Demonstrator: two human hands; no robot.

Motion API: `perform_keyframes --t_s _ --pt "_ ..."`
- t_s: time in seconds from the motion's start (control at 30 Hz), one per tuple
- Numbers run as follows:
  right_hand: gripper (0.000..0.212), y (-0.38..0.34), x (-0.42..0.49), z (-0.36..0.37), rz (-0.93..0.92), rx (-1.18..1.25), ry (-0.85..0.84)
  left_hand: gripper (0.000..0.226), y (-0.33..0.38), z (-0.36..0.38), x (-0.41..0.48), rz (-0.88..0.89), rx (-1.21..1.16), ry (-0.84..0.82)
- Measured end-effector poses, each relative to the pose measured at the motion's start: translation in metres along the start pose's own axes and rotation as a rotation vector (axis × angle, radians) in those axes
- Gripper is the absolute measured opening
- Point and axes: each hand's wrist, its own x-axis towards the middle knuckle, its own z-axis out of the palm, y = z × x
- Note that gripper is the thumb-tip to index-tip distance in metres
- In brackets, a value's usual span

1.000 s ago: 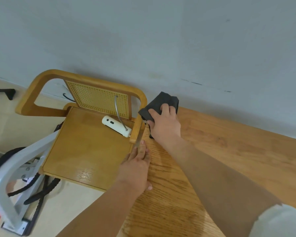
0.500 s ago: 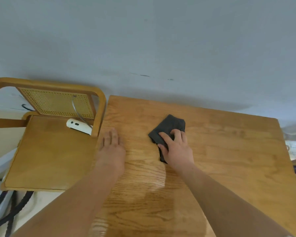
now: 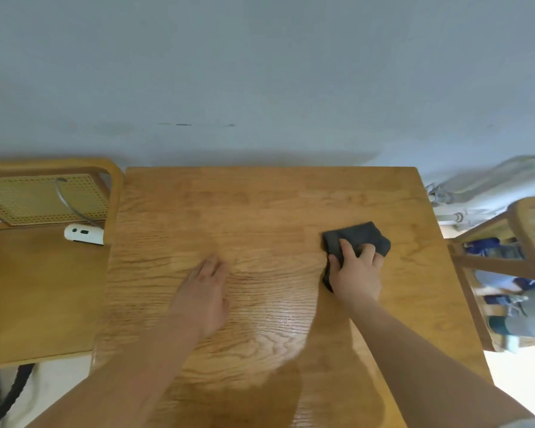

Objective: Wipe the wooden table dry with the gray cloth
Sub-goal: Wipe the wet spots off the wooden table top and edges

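Two hands on the wooden table [image 3: 260,196]: right grip [image 3: 355,270] around the gray cloth [image 3: 359,236], left grip [image 3: 206,291] flat, wide.

Soft, even daylight, fairly bright, with no hard-edged shadows. A broad pale sheen lies on the bench [image 3: 260,196] in the near middle, and a dark, soft shadow crosses its near edge. A faint shadow band runs along the wall [image 3: 260,72] above the far edge. The left hand [image 3: 203,299] is slightly smeared, the cloth [image 3: 362,236] sharper. The chair [image 3: 519,236] at right is streaked with motion blur. Straight edges bow at the sides. The floor [image 3: 513,384] at near right is blown out.
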Motion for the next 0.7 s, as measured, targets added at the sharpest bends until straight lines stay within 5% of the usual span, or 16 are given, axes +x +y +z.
perform_keyframes --t_s 0.13,0.47,0.7 --pt "0.045 -0.05 -0.05 0.025 0.134 0.012 0.018 0.079 -0.028 0.007 -0.018 -0.062 -0.017 0.006" --pt "0.054 -0.213 -0.168 0.094 -0.763 -0.092 -0.065 0.073 -0.149 0.001 -0.092 -0.254 -0.096 0.098" --pt "0.053 -0.311 -0.163 0.097 -0.893 -0.167 -0.169 0.068 -0.202 0.019 -0.133 -0.382 -0.178 0.121"
